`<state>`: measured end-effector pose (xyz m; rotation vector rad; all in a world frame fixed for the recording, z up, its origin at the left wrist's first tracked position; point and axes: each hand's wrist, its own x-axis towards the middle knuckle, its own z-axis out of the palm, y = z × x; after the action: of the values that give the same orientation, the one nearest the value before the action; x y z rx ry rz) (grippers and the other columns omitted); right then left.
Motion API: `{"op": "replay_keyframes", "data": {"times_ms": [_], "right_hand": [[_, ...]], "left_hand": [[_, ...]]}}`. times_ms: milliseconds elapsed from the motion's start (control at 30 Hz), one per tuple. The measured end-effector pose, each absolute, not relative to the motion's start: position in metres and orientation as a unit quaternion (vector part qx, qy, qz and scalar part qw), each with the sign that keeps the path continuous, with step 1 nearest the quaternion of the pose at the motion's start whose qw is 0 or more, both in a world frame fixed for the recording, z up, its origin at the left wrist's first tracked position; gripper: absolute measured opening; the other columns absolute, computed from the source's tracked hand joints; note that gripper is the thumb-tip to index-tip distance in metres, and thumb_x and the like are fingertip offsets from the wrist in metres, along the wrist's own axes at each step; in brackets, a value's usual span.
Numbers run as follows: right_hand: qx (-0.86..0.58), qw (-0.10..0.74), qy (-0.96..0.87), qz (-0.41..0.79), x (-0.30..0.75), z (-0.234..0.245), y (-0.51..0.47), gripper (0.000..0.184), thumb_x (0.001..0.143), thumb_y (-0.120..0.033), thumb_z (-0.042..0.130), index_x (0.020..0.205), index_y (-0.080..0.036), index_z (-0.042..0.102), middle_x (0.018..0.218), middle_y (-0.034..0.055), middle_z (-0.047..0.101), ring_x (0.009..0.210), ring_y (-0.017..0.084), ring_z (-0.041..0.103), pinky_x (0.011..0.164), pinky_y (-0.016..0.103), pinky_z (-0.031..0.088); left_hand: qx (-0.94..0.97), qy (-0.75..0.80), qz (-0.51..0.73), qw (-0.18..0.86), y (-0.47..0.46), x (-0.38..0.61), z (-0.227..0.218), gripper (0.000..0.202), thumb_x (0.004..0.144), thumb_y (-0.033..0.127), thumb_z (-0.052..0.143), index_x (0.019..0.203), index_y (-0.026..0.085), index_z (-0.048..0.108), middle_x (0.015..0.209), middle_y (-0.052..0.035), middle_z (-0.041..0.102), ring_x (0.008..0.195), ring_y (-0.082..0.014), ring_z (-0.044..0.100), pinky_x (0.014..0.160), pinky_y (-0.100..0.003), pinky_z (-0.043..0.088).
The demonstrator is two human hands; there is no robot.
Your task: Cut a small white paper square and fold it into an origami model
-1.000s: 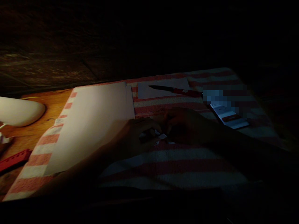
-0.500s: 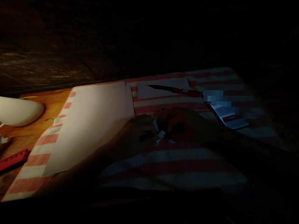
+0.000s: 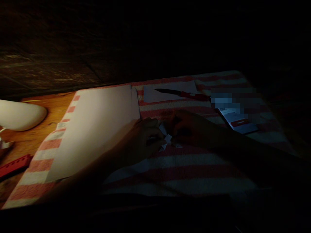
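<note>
Between my hands, just above the striped towel, is a small folded piece of white paper with pointed corners. My left hand pinches it from the left, fingers curled. From the right, my right hand has its fingers bent close around the same paper; deep shadow hides most of its fingertips. Under my left forearm lie large white sheets of paper. Beyond my hands a knife with a dark blade and red handle rests partly on a smaller white sheet.
A phone with a lit screen, partly blurred out, lies to the right. At left on the wooden table are a white rounded object and a red object with notches. A dark wall rises behind.
My right hand has shifted slightly, and the upper part of the folded paper shows at a different angle between my fingers. Both hands stay at the paper.
</note>
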<state>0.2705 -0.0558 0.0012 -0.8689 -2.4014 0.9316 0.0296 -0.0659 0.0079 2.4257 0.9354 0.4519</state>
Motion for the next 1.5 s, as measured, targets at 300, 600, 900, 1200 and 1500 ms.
{"op": "replay_keyframes", "data": {"times_ms": [300, 600, 900, 1200, 1500], "right_hand": [[-0.304, 0.218, -0.865, 0.336, 0.271, 0.000, -0.055, 0.009, 0.085, -0.025, 0.077, 0.084, -0.017, 0.072, 0.107, 0.0066, 0.059, 0.099, 0.020, 0.059, 0.086, 0.036, 0.050], [-0.299, 0.228, -0.867, 0.328, 0.272, 0.000, -0.055, 0.008, 0.084, -0.023, 0.077, 0.084, -0.017, 0.072, 0.111, 0.0076, 0.059, 0.101, 0.021, 0.059, 0.086, 0.037, 0.051], [-0.314, 0.204, -0.881, 0.288, 0.272, 0.001, -0.056, 0.013, 0.086, -0.029, 0.076, 0.087, -0.017, 0.074, 0.113, 0.0092, 0.057, 0.105, 0.023, 0.057, 0.087, 0.039, 0.050], [-0.323, 0.225, -0.869, 0.299, 0.271, 0.003, -0.058, 0.010, 0.082, -0.025, 0.079, 0.085, -0.017, 0.074, 0.111, 0.0084, 0.057, 0.101, 0.022, 0.058, 0.085, 0.038, 0.051], [-0.365, 0.221, -0.847, 0.317, 0.266, 0.005, -0.058, 0.007, 0.080, -0.019, 0.079, 0.080, -0.015, 0.074, 0.107, 0.0075, 0.060, 0.090, 0.018, 0.060, 0.077, 0.033, 0.050]], "left_hand": [[0.891, 0.367, 0.145, 0.226, -0.067, 0.027, 0.009, 0.009, 0.088, 0.026, 0.073, 0.082, 0.020, 0.074, 0.085, -0.0020, 0.063, 0.083, -0.0174, 0.057, 0.070, -0.028, 0.038], [0.884, 0.379, 0.168, 0.216, -0.070, 0.028, 0.010, 0.011, 0.086, 0.027, 0.075, 0.078, 0.020, 0.075, 0.079, -0.0014, 0.058, 0.077, -0.0166, 0.055, 0.067, -0.029, 0.036], [0.880, 0.393, 0.156, 0.216, -0.075, 0.031, 0.010, 0.012, 0.089, 0.023, 0.073, 0.077, 0.021, 0.075, 0.088, -0.0025, 0.054, 0.087, -0.0195, 0.052, 0.076, -0.034, 0.037], [0.866, 0.405, 0.195, 0.218, -0.078, 0.032, 0.005, 0.007, 0.086, 0.021, 0.074, 0.079, 0.020, 0.075, 0.095, -0.0038, 0.053, 0.094, -0.0219, 0.051, 0.082, -0.039, 0.041], [0.851, 0.434, 0.207, 0.211, -0.080, 0.033, 0.003, 0.012, 0.082, 0.023, 0.076, 0.073, 0.019, 0.070, 0.091, -0.0036, 0.053, 0.091, -0.0221, 0.051, 0.079, -0.037, 0.042]]}}
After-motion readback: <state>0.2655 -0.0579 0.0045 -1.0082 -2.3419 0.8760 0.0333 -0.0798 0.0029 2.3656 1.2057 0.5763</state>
